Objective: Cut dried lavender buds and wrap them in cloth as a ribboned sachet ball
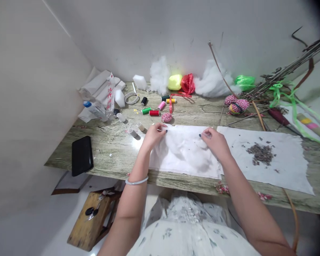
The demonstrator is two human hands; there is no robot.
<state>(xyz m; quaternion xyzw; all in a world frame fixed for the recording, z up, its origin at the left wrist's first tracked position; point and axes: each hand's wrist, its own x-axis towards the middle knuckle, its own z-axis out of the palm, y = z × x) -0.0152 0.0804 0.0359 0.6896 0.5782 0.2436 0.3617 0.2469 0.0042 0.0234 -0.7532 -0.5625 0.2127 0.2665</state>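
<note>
A white cloth (160,163) lies flat on the wooden table in front of me, and a thin uneven layer of white cotton stuffing (185,144) is spread over it. At the upper left of this layer, my left hand (155,135) has its fingers closed in a pinch on the stuffing. My right hand (215,141) pinches the stuffing's upper right side. Stuffing and cloth are both white, so the exact grip at the fingertips is hard to make out. A second white cloth (290,156) to the right carries a pile of dried grey-brown plant bits (261,154).
Thread spools (154,113), a ball of red-and-white twine (166,117) and small tubes (133,133) stand beyond my left hand. A black phone (82,155) lies at left. Fluffy stuffing (214,80) sits along the wall, and dry stems (285,67) lean at right.
</note>
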